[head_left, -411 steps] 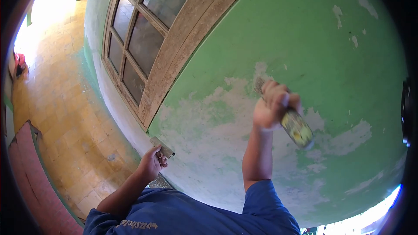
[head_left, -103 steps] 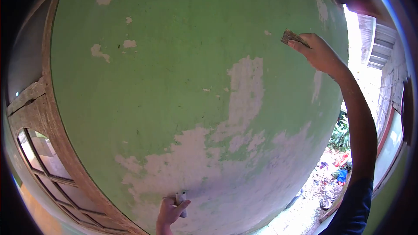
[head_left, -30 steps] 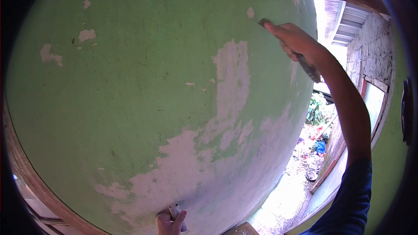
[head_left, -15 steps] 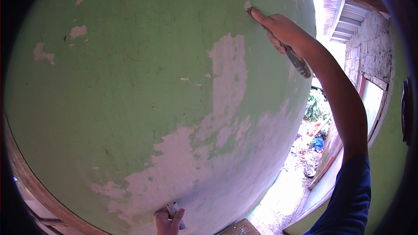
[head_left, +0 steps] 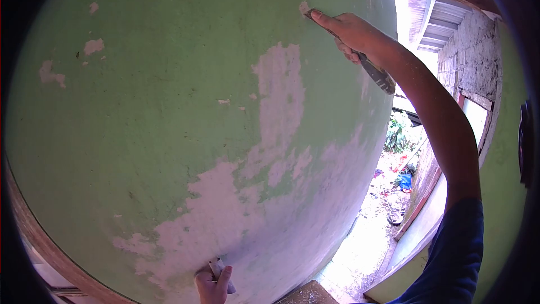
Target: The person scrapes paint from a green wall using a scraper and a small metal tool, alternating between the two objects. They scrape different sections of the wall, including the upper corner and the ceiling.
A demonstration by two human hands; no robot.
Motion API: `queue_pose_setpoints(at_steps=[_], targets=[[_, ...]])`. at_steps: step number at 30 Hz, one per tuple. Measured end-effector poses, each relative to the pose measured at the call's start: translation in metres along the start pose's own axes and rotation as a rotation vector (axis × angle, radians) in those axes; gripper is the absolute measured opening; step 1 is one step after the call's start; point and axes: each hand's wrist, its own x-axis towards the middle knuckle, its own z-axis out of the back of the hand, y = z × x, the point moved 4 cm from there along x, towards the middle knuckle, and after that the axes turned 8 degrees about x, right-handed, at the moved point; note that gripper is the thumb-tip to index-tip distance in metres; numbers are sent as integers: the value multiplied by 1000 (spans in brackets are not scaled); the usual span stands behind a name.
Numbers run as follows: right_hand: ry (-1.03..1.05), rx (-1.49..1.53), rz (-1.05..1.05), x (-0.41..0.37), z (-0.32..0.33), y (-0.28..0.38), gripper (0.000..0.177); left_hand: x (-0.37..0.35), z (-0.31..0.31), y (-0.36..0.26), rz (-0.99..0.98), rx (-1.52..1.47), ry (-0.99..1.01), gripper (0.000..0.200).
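Observation:
A wall with peeling green paint fills most of the view. High on its right side, my right hand is closed around a scraper. The dark handle points down to the right, and the blade end meets the wall beside a small pale spot. Low in the view, my left hand grips a short pale tool whose kind I cannot make out. It is in front of a large pale patch where the green paint is gone.
Right of the wall lies a bright outdoor passage with plants and a blue item. A rough block wall stands beyond. A brown board-like surface shows at the bottom. Wooden trim borders the wall's lower left.
The whole scene has shifted slightly left in the view. The scraper stays at the same pale spot, and both hands keep their grips.

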Motion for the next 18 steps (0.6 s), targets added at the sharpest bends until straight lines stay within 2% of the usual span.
queue_pose_setpoints(at_steps=[4, 6, 13, 18], targets=[[2, 24, 18, -12, 10, 2, 62, 1, 1, 6, 5, -5, 12, 33], [-7, -67, -26, -17, 20, 3, 62, 1, 1, 8, -7, -18, 1, 34], [-43, -29, -51, 11, 12, -2, 63, 0, -2, 4, 14, -9, -6, 34], [-46, -64, -35, -1, 24, -4, 63, 2, -1, 8, -68, -13, -53, 37]])
